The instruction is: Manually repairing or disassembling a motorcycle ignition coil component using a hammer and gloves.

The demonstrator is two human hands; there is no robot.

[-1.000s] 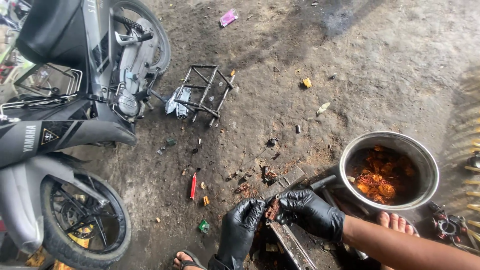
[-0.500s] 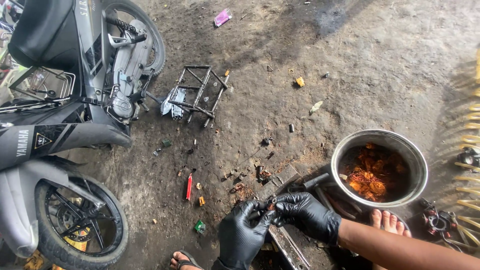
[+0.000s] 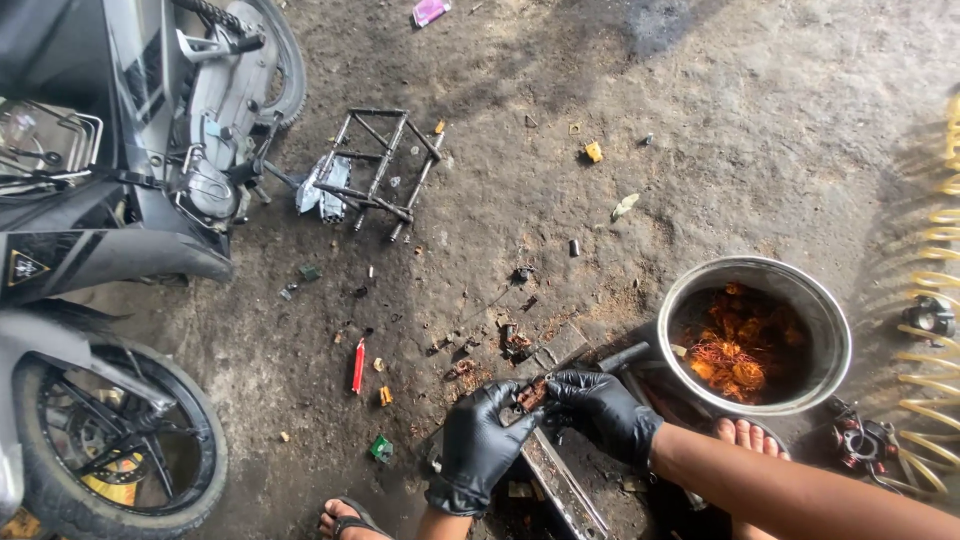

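Since the earlier frame both our hands have shifted a bit up and closer together over the rail, and the view has dipped slightly so the pot sits lower-right; nothing else on the ground has moved. Item 1: part (image 3: 531,394), small, brown-rusty, lumpy, w/ dark grime; sits between our two hands just above the rail's near end, centre-bottom of view. Item 2: left hand (image 3: 482,440), black glove, fingers curled round the part's near side, pinching it. Item 3: right hand (image 3: 604,408), black glove, fingertips pressed onto the part's far end, clenched on it; a dark rod (image 3: 622,356) lies just past the knuckles, whether gripped we cannot tell. We judge the two-handed pinch is to steady sth small and greasy while it is worked. Item 4: rail (image 3: 560,480), long metal strip on the ground, under the hands, prob. serving as a work surface. Item 5: pot (image 3: 812,310), steel, round, just right of the hands, within easy reach; holds orange copper-wire tangles. Item 6: bare foot (image 3: 742,436) at the pot's near rim. Item 7: scooter (image 3: 120,240), grey, parked left, well apart. Item 8: rack (image 3: 375,165), bare metal frame, near the scooter. Item 9: red stick (image 3: 358,366) amid scraps on the dirt.
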